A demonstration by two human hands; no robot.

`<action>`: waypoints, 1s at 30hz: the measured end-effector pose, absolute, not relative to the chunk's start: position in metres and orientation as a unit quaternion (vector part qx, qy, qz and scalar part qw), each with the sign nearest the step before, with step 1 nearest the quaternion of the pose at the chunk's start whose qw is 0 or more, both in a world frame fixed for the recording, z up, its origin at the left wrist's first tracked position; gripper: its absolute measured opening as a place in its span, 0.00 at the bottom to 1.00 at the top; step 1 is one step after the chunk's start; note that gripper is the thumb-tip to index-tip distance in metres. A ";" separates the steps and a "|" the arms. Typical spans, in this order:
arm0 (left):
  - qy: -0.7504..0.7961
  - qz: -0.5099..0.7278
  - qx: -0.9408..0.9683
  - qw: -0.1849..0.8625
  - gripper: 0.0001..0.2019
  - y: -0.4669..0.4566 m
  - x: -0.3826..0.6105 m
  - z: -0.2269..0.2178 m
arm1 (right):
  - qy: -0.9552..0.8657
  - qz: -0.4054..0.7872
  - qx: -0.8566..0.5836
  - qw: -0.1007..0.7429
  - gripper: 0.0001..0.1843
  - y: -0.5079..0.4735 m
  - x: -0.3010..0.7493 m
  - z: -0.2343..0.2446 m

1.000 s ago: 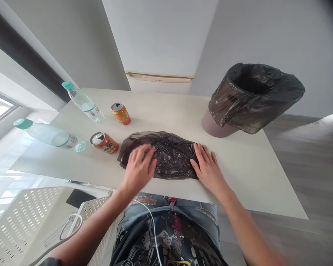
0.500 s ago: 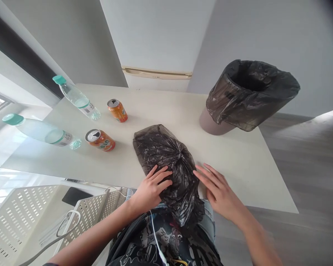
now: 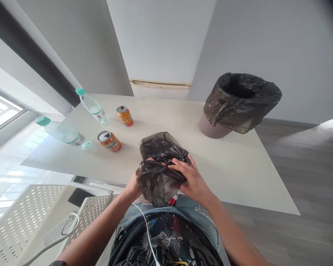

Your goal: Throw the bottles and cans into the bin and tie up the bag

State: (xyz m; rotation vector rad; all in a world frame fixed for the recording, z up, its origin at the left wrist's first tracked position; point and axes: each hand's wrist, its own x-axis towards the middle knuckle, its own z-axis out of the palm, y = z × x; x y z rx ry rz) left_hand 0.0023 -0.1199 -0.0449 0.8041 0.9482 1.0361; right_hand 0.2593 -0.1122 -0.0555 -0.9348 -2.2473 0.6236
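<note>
A crumpled black plastic garbage bag point(image 3: 158, 184) lies at the table's front edge, its near end hanging toward my lap. My left hand point(image 3: 133, 186) grips the bag's left side, with most of its fingers hidden under the thin film. From the right, my right hand point(image 3: 193, 181) holds the gathered part of the bag, fingers bent over the top and thumb lower down. Left of the bag stand two orange soda cans, a nearer one point(image 3: 109, 141) and a farther one point(image 3: 124, 116), both with their tabs opened.
Two clear bottles with green caps, one near point(image 3: 62, 133) and one far point(image 3: 93, 107), stand at the table's left. A trash bin point(image 3: 215, 127) lined with a black bag stands at the back right of the white table point(image 3: 238, 173). White perforated baskets point(image 3: 24, 210) sit below left.
Both hands have closed on the bag, and its near end is now lifted and bunched between them. My right hand has moved left onto it. The view has shifted slightly.
</note>
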 end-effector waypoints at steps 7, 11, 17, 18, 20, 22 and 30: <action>0.548 0.503 0.328 0.581 0.20 -0.109 -0.001 -0.047 | -0.658 0.385 -0.523 0.382 0.14 -0.092 0.236 -0.043; 0.599 0.450 0.424 0.509 0.21 -0.106 -0.005 -0.046 | -0.626 0.420 -0.554 0.354 0.15 -0.073 0.231 -0.019; 0.604 0.482 0.459 0.438 0.13 -0.102 -0.005 -0.050 | -0.663 0.359 -0.545 0.367 0.14 -0.026 0.209 -0.001; 0.606 0.486 0.457 0.432 0.12 -0.102 -0.005 -0.051 | -0.670 0.353 -0.549 0.354 0.14 -0.016 0.204 -0.001; 0.608 0.488 0.458 0.427 0.13 -0.103 -0.006 -0.050 | -0.689 0.350 -0.554 0.309 0.12 0.001 0.192 -0.002; 0.612 0.485 0.464 0.419 0.15 -0.108 -0.007 -0.047 | -0.715 0.340 -0.556 0.254 0.10 0.015 0.181 -0.003; 0.631 0.491 0.461 0.385 0.20 -0.133 -0.009 -0.033 | -0.706 0.471 -0.470 0.241 0.35 0.028 0.186 -0.023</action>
